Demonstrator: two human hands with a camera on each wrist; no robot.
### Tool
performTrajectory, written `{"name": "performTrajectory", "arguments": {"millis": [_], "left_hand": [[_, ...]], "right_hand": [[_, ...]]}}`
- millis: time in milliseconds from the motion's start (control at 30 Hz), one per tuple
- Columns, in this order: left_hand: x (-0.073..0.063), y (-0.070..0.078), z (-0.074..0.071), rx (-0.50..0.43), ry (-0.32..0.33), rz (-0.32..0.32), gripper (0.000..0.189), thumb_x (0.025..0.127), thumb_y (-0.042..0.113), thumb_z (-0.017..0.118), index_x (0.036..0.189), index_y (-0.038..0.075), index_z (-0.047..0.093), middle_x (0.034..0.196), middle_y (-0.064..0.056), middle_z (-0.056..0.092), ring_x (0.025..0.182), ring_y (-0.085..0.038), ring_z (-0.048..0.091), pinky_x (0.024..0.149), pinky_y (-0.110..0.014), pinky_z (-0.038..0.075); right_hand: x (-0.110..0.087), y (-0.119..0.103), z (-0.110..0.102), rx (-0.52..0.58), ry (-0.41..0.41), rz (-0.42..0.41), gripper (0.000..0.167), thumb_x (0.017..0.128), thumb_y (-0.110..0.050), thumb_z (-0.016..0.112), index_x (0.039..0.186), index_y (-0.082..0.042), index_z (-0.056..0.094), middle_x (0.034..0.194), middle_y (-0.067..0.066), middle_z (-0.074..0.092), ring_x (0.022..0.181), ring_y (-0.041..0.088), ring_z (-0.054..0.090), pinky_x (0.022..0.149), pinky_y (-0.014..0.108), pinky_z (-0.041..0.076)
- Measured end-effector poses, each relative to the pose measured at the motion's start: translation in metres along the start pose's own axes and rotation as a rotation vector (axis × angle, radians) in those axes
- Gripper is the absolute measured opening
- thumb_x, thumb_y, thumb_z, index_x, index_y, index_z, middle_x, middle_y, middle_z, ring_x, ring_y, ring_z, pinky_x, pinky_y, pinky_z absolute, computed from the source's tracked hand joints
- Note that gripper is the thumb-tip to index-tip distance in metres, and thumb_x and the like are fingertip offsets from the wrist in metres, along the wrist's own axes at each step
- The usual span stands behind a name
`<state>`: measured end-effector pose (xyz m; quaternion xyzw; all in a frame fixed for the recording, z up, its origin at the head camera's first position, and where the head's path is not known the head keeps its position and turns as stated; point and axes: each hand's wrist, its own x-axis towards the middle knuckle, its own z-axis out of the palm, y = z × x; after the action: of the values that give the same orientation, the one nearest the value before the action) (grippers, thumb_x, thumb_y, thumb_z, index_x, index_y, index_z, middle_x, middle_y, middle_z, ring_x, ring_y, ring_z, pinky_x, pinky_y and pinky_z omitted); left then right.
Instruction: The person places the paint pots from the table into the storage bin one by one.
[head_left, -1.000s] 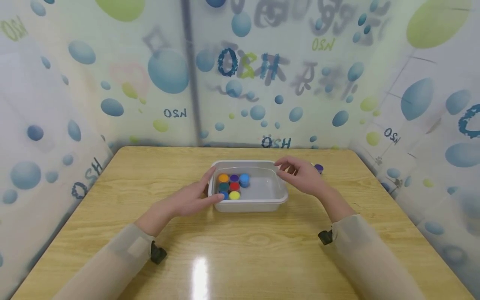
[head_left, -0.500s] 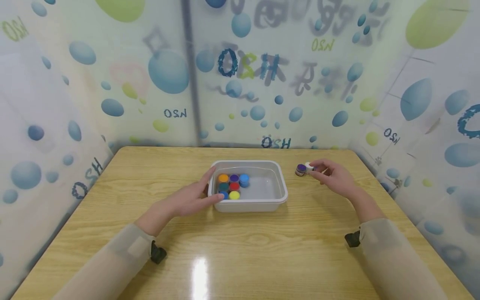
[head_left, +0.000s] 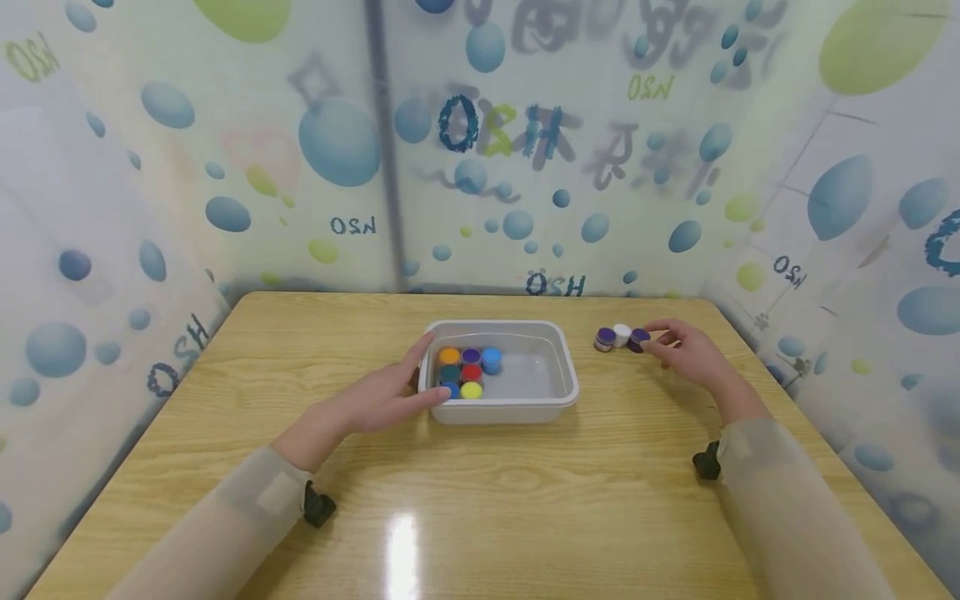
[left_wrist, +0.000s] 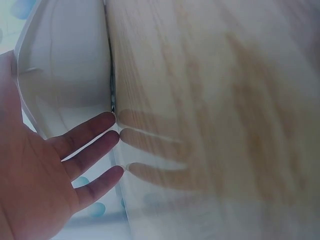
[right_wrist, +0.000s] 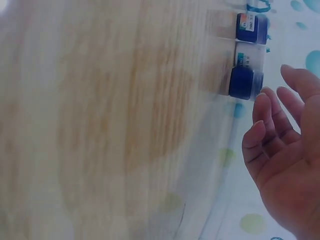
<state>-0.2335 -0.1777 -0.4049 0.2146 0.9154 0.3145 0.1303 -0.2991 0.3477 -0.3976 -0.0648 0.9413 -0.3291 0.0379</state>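
Observation:
A white plastic box [head_left: 501, 412] stands mid-table, with small paint jars in its left half, among them an orange-lidded jar [head_left: 448, 356], a red-lidded jar [head_left: 471, 373] and a yellow-lidded jar [head_left: 471, 391]. My left hand [head_left: 378, 396] rests against the box's left end, its thumb over the near rim. In the left wrist view its other fingers [left_wrist: 90, 155] are spread, fingertips down at the table. To the right of the box, three jars stand in a row: a purple-lidded jar [head_left: 604, 337], a white jar [head_left: 622, 335] and another purple-lidded jar [head_left: 639, 339]. My right hand [head_left: 690, 354] has its fingertips right at this last jar, fingers loosely bent.
The wooden table [head_left: 480, 500] has patterned wall sheeting [head_left: 465, 225] along its back and sides. Dark wrist cameras sit at the left sleeve [head_left: 247, 500] and the right sleeve [head_left: 780, 483].
My right hand has moved right from the box's right rim to the row of jars, then slightly further right, uncovering the rightmost jar. The left hand stays at the box.

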Motion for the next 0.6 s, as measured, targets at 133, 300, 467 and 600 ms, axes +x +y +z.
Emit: {"name": "performTrajectory", "arguments": {"millis": [133, 300, 467, 600], "left_hand": [[0.000, 0.000, 0.000, 0.000, 0.001, -0.004, 0.108, 0.104, 0.076, 0.055, 0.177, 0.031, -0.009, 0.167, -0.017, 0.050, 0.138, -0.029, 0.061, 0.122, -0.057, 0.046], [0.000, 0.000, 0.000, 0.003, 0.005, 0.004, 0.107, 0.104, 0.075, 0.055, 0.178, 0.030, -0.009, 0.162, -0.018, 0.055, 0.133, -0.028, 0.063, 0.119, -0.056, 0.048], [0.001, 0.000, -0.001, 0.008, 0.002, 0.003, 0.107, 0.104, 0.076, 0.056, 0.177, 0.032, -0.009, 0.161, -0.017, 0.055, 0.130, -0.027, 0.063, 0.119, -0.056, 0.049], [0.001, -0.001, -0.001, 0.010, 0.004, -0.001, 0.107, 0.103, 0.076, 0.057, 0.177, 0.034, -0.008, 0.162, -0.016, 0.055, 0.130, -0.026, 0.062, 0.119, -0.056, 0.049]], "right_hand": [[0.008, 0.001, 0.002, 0.030, -0.023, 0.028, 0.065, 0.113, -0.039, 0.063, 0.164, -0.002, 0.045, 0.133, 0.030, 0.064, 0.094, 0.031, 0.072, 0.072, 0.038, 0.057], [0.016, 0.006, 0.003, 0.029, -0.047, 0.058, 0.067, 0.113, -0.036, 0.063, 0.166, -0.003, 0.042, 0.133, 0.029, 0.063, 0.089, 0.026, 0.069, 0.070, 0.035, 0.056], [0.021, 0.011, 0.005, -0.015, -0.062, 0.081, 0.067, 0.114, -0.035, 0.062, 0.167, -0.002, 0.040, 0.132, 0.029, 0.065, 0.088, 0.023, 0.069, 0.074, 0.033, 0.053], [0.024, 0.013, 0.007, -0.025, -0.060, 0.080, 0.062, 0.114, -0.032, 0.061, 0.164, 0.001, 0.043, 0.132, 0.031, 0.065, 0.089, 0.022, 0.071, 0.079, 0.032, 0.055]]}}
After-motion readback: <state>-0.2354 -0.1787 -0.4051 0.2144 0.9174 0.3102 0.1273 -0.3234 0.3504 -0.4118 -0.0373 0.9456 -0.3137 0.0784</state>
